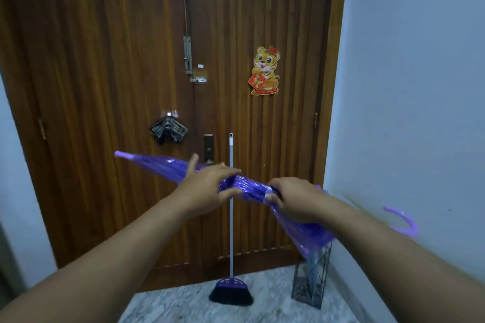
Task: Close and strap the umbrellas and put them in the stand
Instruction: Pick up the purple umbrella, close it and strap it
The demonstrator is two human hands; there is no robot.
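Both hands, left hand point(210, 189) and right hand point(294, 198), grip the folded purple umbrella point(252, 187) held crosswise before the door, gathering its canopy, so I judge strapping comes next, then lowering it into the wire stand point(311, 280) below.

The floor point(183, 304) is a pale, grey-veined stone surface, visible in the lower centre of the view at the foot of a brown wooden door point(105, 86).

Items standing directly on the floor:

1. A broom point(231, 294). Its black bristles rest on the floor just in front of the door. The purple head sits on top of the bristles, and a thin pale handle rises upright against the door.

2. A dark wire stand point(311, 278). It stands upright to the right of the broom, in the corner beside the white wall point(420, 86). The two items are near each other but apart.
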